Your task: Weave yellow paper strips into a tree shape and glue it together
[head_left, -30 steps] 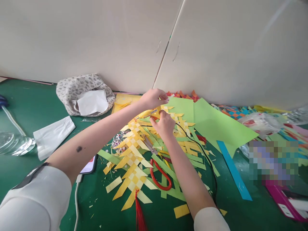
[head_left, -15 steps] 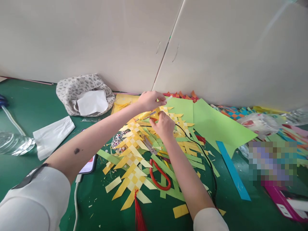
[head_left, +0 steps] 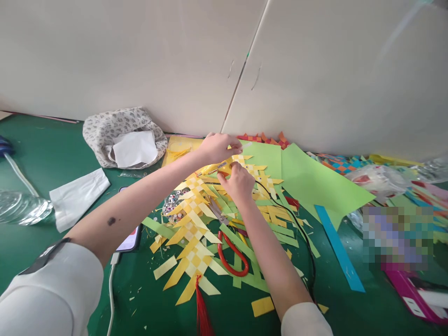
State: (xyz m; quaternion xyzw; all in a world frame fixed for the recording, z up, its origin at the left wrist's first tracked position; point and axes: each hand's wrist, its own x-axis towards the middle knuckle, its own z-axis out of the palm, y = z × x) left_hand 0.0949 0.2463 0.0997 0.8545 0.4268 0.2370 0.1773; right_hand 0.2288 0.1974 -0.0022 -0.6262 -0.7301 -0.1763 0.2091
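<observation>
My right hand [head_left: 240, 184] is closed around a yellow glue gun [head_left: 211, 169], which is partly covered by my fingers. A black cord runs from beside that hand down to the right. Just above, my left hand [head_left: 224, 147] has its fingertips pinched on a pale, see-through glue stick [head_left: 247, 145], faint against the green paper. Beneath both hands lies a woven yellow and cream paper fish shape [head_left: 194, 233] with a red tassel [head_left: 202, 305] at its near end. Red-handled scissors [head_left: 234, 268] rest beside it, partly under green paper strips [head_left: 245, 252].
Light green sheets [head_left: 322, 182] lie at the back right, near a blue strip [head_left: 339, 249]. On the left are a patterned cloth bag [head_left: 101, 130], a tissue [head_left: 79, 200], a plastic bottle [head_left: 23, 210] and a phone [head_left: 129, 240] on a white cable. A pink power strip [head_left: 402, 289] sits right.
My hands stay in almost the same place. The glue stick at my left fingertips shows less clearly now; the things on the table have not moved.
</observation>
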